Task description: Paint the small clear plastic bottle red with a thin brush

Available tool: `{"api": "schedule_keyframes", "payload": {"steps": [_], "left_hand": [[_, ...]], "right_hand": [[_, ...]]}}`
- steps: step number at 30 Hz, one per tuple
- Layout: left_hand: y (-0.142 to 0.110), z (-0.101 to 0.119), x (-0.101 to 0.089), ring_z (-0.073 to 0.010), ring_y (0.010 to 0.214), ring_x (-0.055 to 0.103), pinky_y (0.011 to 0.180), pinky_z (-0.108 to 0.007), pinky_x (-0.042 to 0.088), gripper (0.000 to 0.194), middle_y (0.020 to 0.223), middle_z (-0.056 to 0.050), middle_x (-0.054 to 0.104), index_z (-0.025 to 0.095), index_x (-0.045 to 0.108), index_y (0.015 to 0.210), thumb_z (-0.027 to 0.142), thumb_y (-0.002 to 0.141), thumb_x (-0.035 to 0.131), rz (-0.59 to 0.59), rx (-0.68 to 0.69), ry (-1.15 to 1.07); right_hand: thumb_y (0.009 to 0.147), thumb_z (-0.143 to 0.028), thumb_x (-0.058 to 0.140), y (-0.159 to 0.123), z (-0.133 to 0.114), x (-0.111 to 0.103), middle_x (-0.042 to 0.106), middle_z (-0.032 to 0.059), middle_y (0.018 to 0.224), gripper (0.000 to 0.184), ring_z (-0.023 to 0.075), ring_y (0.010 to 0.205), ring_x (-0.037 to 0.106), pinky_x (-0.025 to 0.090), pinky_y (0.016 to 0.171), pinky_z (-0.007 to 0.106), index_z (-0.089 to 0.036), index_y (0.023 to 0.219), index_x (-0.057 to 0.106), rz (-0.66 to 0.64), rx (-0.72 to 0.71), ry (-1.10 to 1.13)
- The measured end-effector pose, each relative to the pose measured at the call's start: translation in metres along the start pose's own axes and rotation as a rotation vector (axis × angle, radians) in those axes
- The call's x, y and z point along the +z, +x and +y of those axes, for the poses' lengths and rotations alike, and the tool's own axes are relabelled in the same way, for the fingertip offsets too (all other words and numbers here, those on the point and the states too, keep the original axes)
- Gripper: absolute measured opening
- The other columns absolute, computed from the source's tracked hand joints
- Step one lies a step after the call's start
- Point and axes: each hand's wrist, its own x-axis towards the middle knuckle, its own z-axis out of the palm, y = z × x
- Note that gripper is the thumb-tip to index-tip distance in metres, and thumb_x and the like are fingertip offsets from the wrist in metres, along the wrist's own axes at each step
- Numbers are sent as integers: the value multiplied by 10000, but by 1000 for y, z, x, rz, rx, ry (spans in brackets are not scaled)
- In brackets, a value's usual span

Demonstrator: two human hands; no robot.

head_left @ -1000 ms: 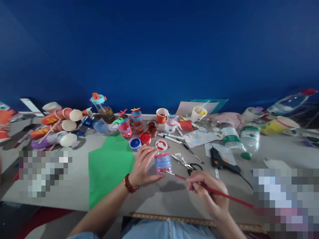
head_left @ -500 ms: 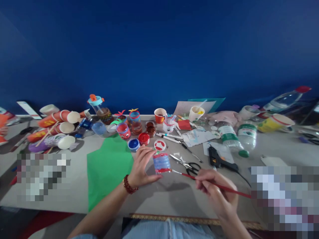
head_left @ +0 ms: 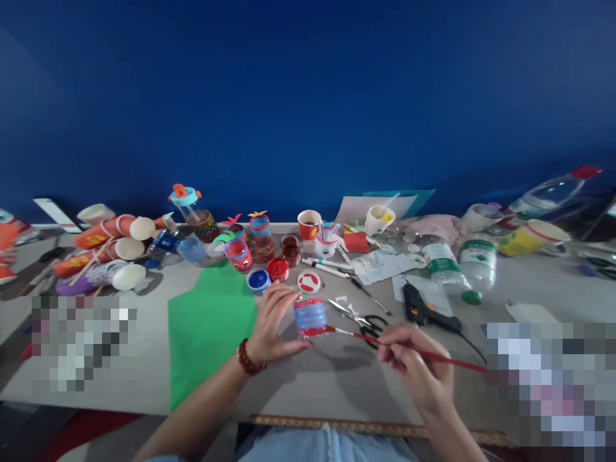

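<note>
Between thumb and fingers, my left hand (head_left: pixel 274 327) holds a small clear plastic bottle piece (head_left: pixel 310 316), painted blue in the middle with red bands at both ends. My right hand (head_left: pixel 418 362) is closed around a paintbrush (head_left: pixel 452 364) with a red handle. The brush tip touches the lower red band of the piece. Behind my left hand stand an open jar of blue paint (head_left: pixel 258 280) and one of red paint (head_left: pixel 278 269). A white lid with red smears (head_left: pixel 308 281) lies just beyond the piece. Scissors (head_left: pixel 370 326) rest near the brush.
Green paper (head_left: pixel 206 346) lies left of my left hand. A hot glue gun (head_left: pixel 426 309) and plastic bottles (head_left: pixel 476 263) lie at the right. Decorated paper cups (head_left: pixel 115 248) are stacked at the far left. A blue wall (head_left: pixel 308 109) rises behind the table.
The brush tip has moved slightly left along the lower red band, and my right hand has shifted a little with it. The painted piece has turned or shifted slightly in my left hand.
</note>
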Motion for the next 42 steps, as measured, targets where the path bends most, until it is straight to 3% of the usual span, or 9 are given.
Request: {"api": "schedule_keyframes", "payload": {"steps": [6,14,23,31,37,42], "left_hand": [[1,1,-2,-357,1192,618,1094,-598,453,874,1253,-175,664,188,507,1456,794,835,613,-9,-13,0],[0,0,-2,-360,1188,626,1083,-596,464,893,1261,-176,670,189,508,1457,789,812,651,-10,-15,0],[-1,0,0,-358,1271,590,1146,-620,422,840,1333,-186,615,186,444,1502,689,863,655,-33,-20,-13],[0,7,2,-354,1268,570,1186,-625,353,854,1327,-168,586,193,388,1539,615,860,688,-104,-16,75],[-1,9,3,-354,1234,575,1187,-630,322,842,1288,-157,586,188,399,1532,579,848,696,-124,1,139],[-2,9,3,-356,1225,571,1204,-643,289,849,1271,-157,591,172,406,1533,548,826,687,-151,-1,149]], "right_hand": [[744,-147,673,3,-5,-1,667,47,514,124,127,411,566,401,373,182,-173,680,775,46,0,78],[748,-148,657,3,-6,8,669,45,506,140,123,399,555,386,375,184,-180,688,779,0,32,121],[751,-149,665,1,-2,-11,660,44,528,129,137,434,569,397,389,196,-181,676,765,98,-4,31],[895,-108,575,-11,-3,7,678,11,633,218,151,533,620,446,472,231,-223,848,753,-147,-245,-127],[855,-75,545,-10,-19,28,668,-14,620,230,153,536,646,493,540,264,-231,882,712,-277,-460,-335],[830,-76,529,-8,-30,42,662,-22,596,215,144,493,626,479,517,261,-235,858,670,-323,-521,-407]]}}
